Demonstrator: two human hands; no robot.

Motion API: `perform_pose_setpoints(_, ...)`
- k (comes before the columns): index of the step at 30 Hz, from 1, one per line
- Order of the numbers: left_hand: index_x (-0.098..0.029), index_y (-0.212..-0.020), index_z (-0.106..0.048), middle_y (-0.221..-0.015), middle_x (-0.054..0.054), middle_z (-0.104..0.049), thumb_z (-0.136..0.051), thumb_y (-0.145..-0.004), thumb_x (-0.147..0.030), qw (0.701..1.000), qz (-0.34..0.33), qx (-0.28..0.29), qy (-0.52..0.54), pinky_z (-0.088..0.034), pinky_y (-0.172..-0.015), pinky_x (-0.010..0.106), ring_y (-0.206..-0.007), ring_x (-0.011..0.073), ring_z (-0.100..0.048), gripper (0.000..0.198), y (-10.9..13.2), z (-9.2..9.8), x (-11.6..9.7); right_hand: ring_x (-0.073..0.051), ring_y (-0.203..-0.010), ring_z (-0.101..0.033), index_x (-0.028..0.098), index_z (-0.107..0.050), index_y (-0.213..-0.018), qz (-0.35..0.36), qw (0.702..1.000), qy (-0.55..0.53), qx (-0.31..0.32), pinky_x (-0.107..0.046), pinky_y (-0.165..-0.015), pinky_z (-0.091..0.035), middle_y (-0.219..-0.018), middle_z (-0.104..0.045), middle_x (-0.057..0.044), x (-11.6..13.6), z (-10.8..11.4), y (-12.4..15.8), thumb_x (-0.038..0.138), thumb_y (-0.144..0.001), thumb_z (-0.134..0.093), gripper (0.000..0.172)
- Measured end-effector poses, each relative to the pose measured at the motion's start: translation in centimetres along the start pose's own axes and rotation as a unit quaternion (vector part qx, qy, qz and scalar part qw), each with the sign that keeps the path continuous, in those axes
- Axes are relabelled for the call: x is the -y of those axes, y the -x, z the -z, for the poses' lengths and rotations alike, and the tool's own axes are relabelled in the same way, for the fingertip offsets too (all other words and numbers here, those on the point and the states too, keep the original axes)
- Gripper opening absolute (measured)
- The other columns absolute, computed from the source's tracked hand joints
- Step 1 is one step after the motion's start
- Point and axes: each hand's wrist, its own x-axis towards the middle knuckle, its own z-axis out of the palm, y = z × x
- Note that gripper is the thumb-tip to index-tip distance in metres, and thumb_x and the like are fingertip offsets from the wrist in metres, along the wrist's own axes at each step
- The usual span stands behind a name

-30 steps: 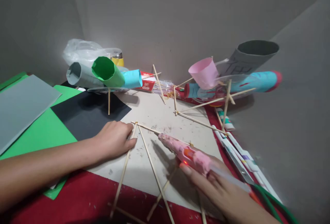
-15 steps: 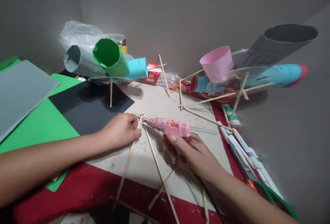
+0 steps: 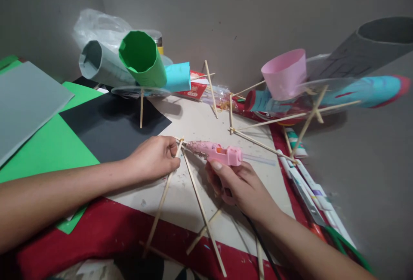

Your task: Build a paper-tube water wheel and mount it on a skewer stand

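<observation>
My left hand pinches a thin wooden stick near its top end, where it meets other sticks at a joint. A second stick slants from that joint down toward the front edge. My right hand is wrapped round the handle of a pink glue gun. The gun's nozzle points left and is at the stick joint, close beside my left fingertips. A clear glue stick juts from the gun's back end.
Paper tubes on a clear disc stand at the back left. More tubes on a stick frame stand at the right. Black paper and green paper lie left; white pens lie right.
The view has shifted slightly, so the tubes at the back appear higher and larger. The nozzle looks a little closer to the joint. Both hands keep their holds.
</observation>
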Motion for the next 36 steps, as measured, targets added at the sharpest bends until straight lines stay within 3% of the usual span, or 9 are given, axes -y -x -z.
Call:
perform_pose_setpoints(28, -0.018, -0.070, -0.053, -0.059, -0.003, -0.054, -0.058, -0.072, -0.016, 1.000, -0.004, 0.006, -0.024, -0.025, -0.052, 0.026, -0.055, 0.0121, -0.048, 0.005, -0.17, -0.03, 0.15, -0.012, -0.040, -0.042, 0.022, -0.047, -0.051, 0.015, 0.999, 0.049, -0.008, -0.025, -0.041, -0.028, -0.040, -0.045, 0.001, -0.68, 0.21, -0.07, 0.063, -0.092, -0.044, 0.058)
perform_pose_setpoints(36, -0.018, -0.071, -0.055, -0.060, -0.003, -0.054, -0.059, -0.073, -0.016, 1.000, -0.003, 0.007, -0.027, -0.025, -0.052, 0.026, -0.055, 0.0124, -0.048, 0.005, -0.20, 0.07, 0.07, -0.013, -0.041, -0.044, 0.023, -0.045, -0.048, 0.015, 0.997, 0.080, -0.003, -0.027, -0.044, -0.033, -0.038, -0.046, 0.001, -0.55, 0.49, 0.17, 0.063, -0.091, -0.043, 0.059)
